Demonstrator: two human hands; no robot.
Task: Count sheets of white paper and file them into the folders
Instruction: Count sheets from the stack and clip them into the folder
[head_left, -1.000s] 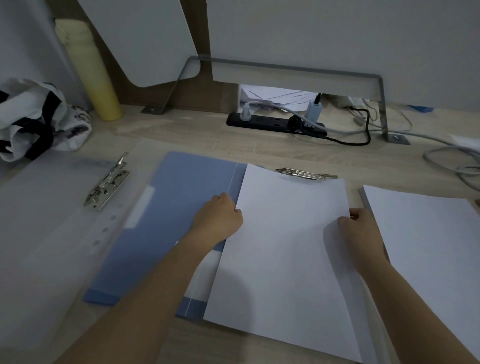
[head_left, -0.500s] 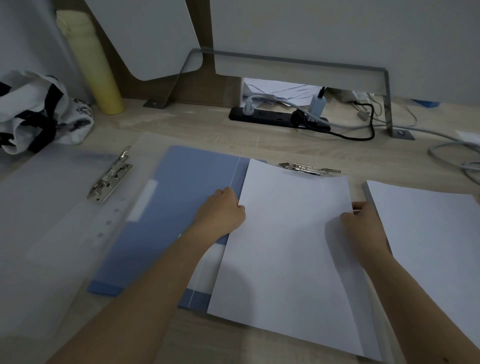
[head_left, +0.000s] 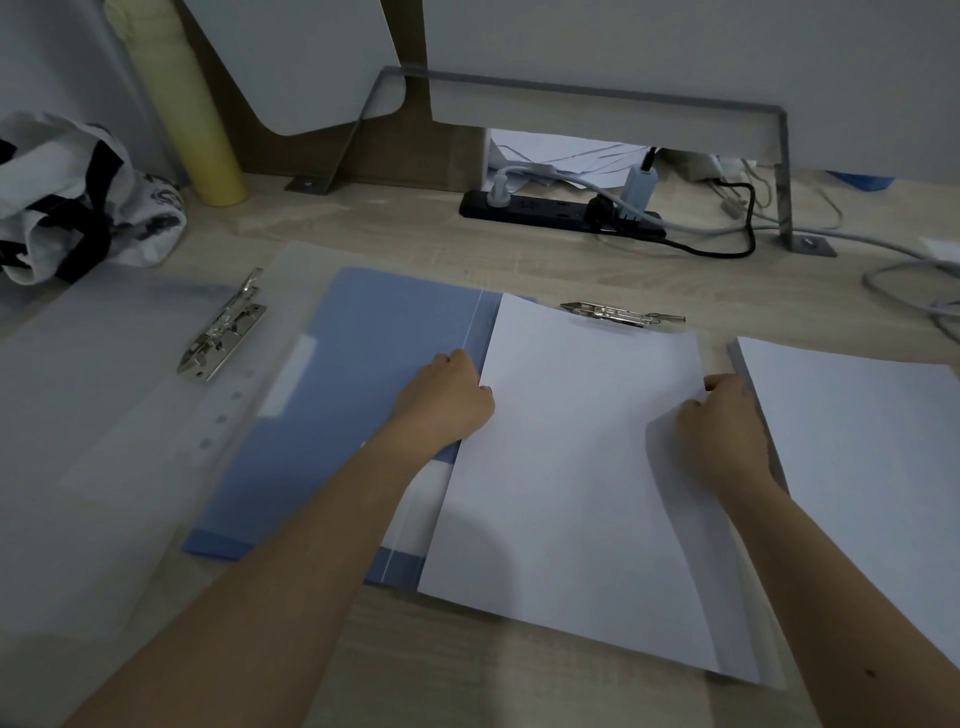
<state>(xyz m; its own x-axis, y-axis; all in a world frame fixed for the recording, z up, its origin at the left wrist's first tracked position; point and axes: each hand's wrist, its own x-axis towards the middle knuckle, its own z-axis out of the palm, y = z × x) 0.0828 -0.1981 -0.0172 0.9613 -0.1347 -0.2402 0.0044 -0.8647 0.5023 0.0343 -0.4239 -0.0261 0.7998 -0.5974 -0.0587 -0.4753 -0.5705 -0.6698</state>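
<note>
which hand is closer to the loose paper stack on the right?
Right. The right hand grips the right edge of the filed sheets, just beside the paper stack; the left hand sits at their left edge, farther off.

Open blue folder (head_left: 363, 395) flat on the table (head_left: 415, 239), thin stack of white sheets (head_left: 571, 467) slightly skewed on its right half, silver clip (head_left: 621, 313) just past their far edge, thicker paper pile (head_left: 857, 441) just to the right, open translucent folder (head_left: 104, 441) overlapping the left.
</note>
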